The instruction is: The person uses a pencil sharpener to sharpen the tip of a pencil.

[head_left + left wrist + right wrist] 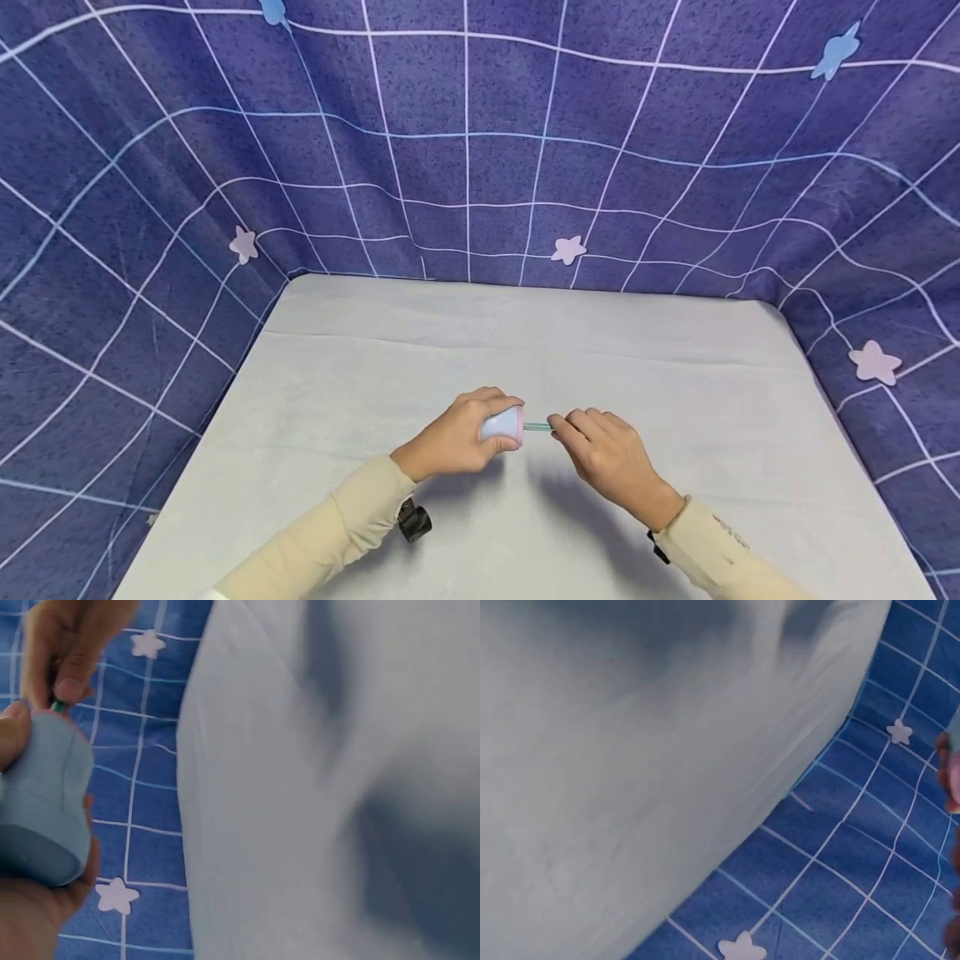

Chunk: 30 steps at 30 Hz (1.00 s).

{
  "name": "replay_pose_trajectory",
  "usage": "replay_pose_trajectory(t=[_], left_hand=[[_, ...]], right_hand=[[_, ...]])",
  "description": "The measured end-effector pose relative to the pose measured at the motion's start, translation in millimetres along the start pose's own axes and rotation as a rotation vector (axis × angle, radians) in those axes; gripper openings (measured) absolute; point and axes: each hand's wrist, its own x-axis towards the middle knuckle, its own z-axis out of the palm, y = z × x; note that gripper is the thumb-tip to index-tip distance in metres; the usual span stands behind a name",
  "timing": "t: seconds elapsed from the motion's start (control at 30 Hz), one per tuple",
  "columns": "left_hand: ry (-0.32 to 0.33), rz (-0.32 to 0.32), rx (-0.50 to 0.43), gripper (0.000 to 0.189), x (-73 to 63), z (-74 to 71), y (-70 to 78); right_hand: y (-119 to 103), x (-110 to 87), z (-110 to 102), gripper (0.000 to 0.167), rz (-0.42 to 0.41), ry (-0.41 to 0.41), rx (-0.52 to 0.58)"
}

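Note:
My left hand (453, 433) grips a light blue pencil sharpener (501, 423), thumb and fingers wrapped round its body. Its pink-rimmed end faces right. A thin green pencil (537, 427) runs level from that end to my right hand (609, 457), which pinches it in the fingertips. Both hands are held above the white surface and cast shadows on it. In the left wrist view the sharpener (51, 769) shows its waisted body and flat base. Only a sliver of the sharpener's pink rim (955, 776) appears at the right edge of the right wrist view.
A white cloth-covered table (420, 367) spreads under the hands. Purple-blue curtain (502, 167) with a grid and star shapes encloses its back and sides. A black wrist camera (414, 522) sits beneath the left sleeve.

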Motion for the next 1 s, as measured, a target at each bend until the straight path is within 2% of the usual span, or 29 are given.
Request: replay_pose_trajectory(t=[0.07,0.13,0.2,0.27,0.37,0.43,0.53,0.6,0.67,0.73,0.8,0.87,0.93,1.0], left_hand=[[-0.025,-0.028,-0.069,0.043,0.7,-1.2,2.6],[-0.046,-0.040,-0.105,0.043,1.1,-1.0,5.2],[-0.051,-0.028,-0.078,0.045,0.7,0.9,7.8],[-0.037,0.024,-0.008,0.047,-1.1,4.6,9.3],[0.020,0.152,0.125,0.050,-5.6,11.6,10.1],[0.068,0.246,0.195,0.051,-8.7,16.3,9.1],[0.141,0.378,0.324,0.053,-12.4,23.1,5.7],[0.185,0.464,0.422,0.057,-14.6,27.5,3.6],[0.221,0.548,0.521,0.060,-16.5,32.1,1.1],[0.249,0.612,0.592,0.061,-17.6,36.2,-1.5],[0.268,0.656,0.631,0.057,-17.7,38.3,-3.4],[0.284,0.676,0.657,0.052,-16.6,37.3,-4.9],[0.279,0.668,0.662,0.050,-14.9,33.3,-5.5],[0.262,0.637,0.652,0.049,-13.1,27.3,-6.3]], right_hand=[[2,1.1,1,0.031,-0.044,0.056,-0.015],[1,1.6,1,0.033,-0.036,0.079,0.018],[-2,2.0,-2,0.036,0.031,0.051,0.098],[-7,2.5,-8,0.031,0.144,-0.011,0.209],[-15,5.7,-21,0.016,0.371,-0.180,0.366],[-17,9.5,-30,0.010,0.529,-0.328,0.473],[-16,16.6,-38,0.015,0.777,-0.569,0.679],[-13,19.8,-39,0.018,0.926,-0.697,0.872],[-11,20.6,-39,0.022,1.058,-0.796,1.043],[-9,19.5,-38,0.024,1.149,-0.861,1.168],[-8,18.0,-37,0.025,1.198,-0.907,1.225],[-7,17.4,-36,0.027,1.194,-0.916,1.235],[-7,18.4,-35,0.029,1.148,-0.895,1.218],[-8,20.3,-35,0.027,1.055,-0.853,1.126]])
